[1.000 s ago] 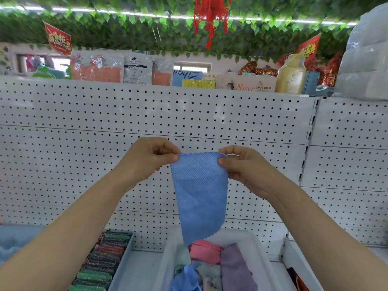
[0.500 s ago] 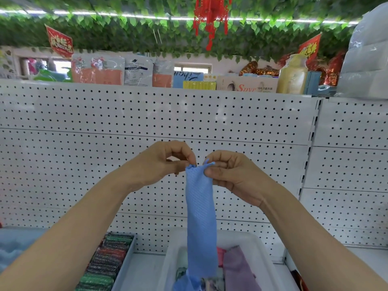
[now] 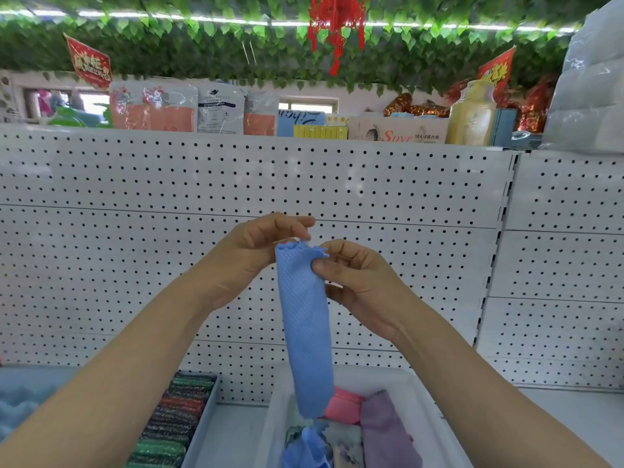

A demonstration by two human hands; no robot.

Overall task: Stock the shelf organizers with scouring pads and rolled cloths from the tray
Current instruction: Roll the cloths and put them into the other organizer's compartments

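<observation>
White pegboard (image 3: 135, 265) across the whole middle of the frame, leafy garland (image 3: 202, 52) and a red tassel (image 3: 334, 25) along the top, packets and a yellow bottle (image 3: 472, 113) lined up on the ledge below.

Centre frame: blue cloth (image 3: 305, 325), folded narrow, hanging straight down from both hands. Right hand (image 3: 361, 285) just right of centre, thumb and curled fingers pinching the cloth's upper right edge. Left hand (image 3: 250, 255) just left of centre, fingers bent over the frilled top edge, touching its back; whether actually gripping cannot be told.

Lower end of the cloth dangling over a white tray (image 3: 415, 393) at bottom centre, with pink, purple and blue cloths (image 3: 388, 430) heaped inside. Bottom left: a white organizer (image 3: 202, 430) packed with a row of green, red and dark scouring pads (image 3: 172, 423).
</observation>
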